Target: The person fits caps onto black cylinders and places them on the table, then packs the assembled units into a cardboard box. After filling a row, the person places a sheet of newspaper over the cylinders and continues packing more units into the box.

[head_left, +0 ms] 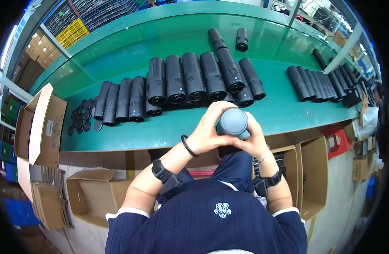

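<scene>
A: Where is the workpiece, and how is it gripped?

B: The held cylinder (234, 121) is above the front edge of the green bench (160, 135), round grey end toward the camera. The left hand (209, 129) and right hand (254, 142) grasp opposite sides, fingers curled around it.

A: Recommended handling?

B: Ideally, apply even pressure from both sides; keep fingertips off the end.

A: Materials?

B: The end looks smooth and flat. Nearby black cylinders (192, 74) appear plastic, with grooved sides; thin black discs (81, 116) lie left.
</scene>
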`<act>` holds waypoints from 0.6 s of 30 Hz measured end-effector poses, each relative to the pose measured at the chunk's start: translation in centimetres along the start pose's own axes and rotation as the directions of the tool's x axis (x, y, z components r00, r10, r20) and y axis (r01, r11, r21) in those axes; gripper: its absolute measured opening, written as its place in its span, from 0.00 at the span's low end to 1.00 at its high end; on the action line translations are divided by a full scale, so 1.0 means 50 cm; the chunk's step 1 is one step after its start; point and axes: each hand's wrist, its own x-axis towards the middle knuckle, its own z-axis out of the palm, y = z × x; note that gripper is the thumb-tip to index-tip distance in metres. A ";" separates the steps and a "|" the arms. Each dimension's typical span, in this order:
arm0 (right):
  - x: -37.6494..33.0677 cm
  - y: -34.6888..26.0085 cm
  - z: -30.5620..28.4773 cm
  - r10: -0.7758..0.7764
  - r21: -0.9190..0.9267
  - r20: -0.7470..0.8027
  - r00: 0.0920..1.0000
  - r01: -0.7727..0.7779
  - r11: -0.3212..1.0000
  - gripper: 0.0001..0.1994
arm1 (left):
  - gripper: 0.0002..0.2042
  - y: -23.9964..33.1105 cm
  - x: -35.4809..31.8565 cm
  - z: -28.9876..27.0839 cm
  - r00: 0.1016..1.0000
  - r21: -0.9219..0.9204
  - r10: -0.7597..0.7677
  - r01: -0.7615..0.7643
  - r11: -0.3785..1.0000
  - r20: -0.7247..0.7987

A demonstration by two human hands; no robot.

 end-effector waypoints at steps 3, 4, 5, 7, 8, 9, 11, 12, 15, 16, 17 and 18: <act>0.011 -0.006 0.018 -0.058 0.173 -0.095 0.994 0.074 0.982 0.25 | 0.41 0.006 -0.022 -0.028 1.000 0.047 -0.019 0.019 0.999 0.006; 0.015 -0.015 0.015 0.017 0.311 -0.135 0.991 0.026 0.950 0.22 | 0.40 0.013 -0.034 -0.031 0.997 -0.060 -0.081 0.081 0.995 0.008; 0.022 -0.023 0.008 0.098 0.442 -0.164 0.982 -0.015 0.897 0.19 | 0.39 0.020 -0.043 -0.033 0.990 -0.167 -0.140 0.141 0.976 0.016; 0.045 -0.043 0.004 0.088 0.640 -0.104 0.991 -0.001 0.768 0.17 | 0.38 0.036 -0.045 -0.039 0.980 -0.321 -0.195 0.193 0.927 0.026; 0.050 -0.055 0.010 0.094 0.641 -0.084 0.992 -0.018 0.768 0.17 | 0.38 0.035 -0.046 -0.043 0.976 -0.332 -0.208 0.215 0.918 0.058; 0.058 -0.063 0.012 0.095 0.638 -0.058 0.994 -0.036 0.769 0.17 | 0.39 0.029 -0.043 -0.045 0.973 -0.343 -0.218 0.233 0.910 0.083; 0.070 -0.078 0.008 0.159 0.612 -0.012 0.987 -0.118 0.782 0.17 | 0.41 0.022 -0.039 -0.050 0.986 -0.349 -0.130 0.158 0.924 0.103; 0.072 -0.084 0.006 0.228 0.579 0.032 0.973 -0.204 0.789 0.18 | 0.40 0.026 -0.041 -0.050 0.971 -0.419 -0.197 0.238 0.876 0.138; 0.072 -0.099 0.008 0.277 0.678 0.026 0.961 -0.220 0.702 0.17 | 0.41 0.031 -0.049 -0.027 0.977 -0.564 -0.152 0.209 0.799 0.147; 0.066 -0.095 0.011 0.254 0.703 0.063 0.965 -0.223 0.675 0.17 | 0.40 0.041 -0.053 -0.019 0.968 -0.499 -0.226 0.250 0.830 0.109; 0.058 -0.091 0.016 0.228 0.728 0.100 0.968 -0.227 0.647 0.17 | 0.38 0.055 -0.054 -0.014 0.953 -0.433 -0.295 0.293 0.853 0.063; 0.054 -0.094 0.022 0.282 0.742 0.071 0.957 -0.240 0.626 0.16 | 0.36 0.057 -0.057 -0.015 0.956 -0.394 -0.285 0.290 0.872 0.072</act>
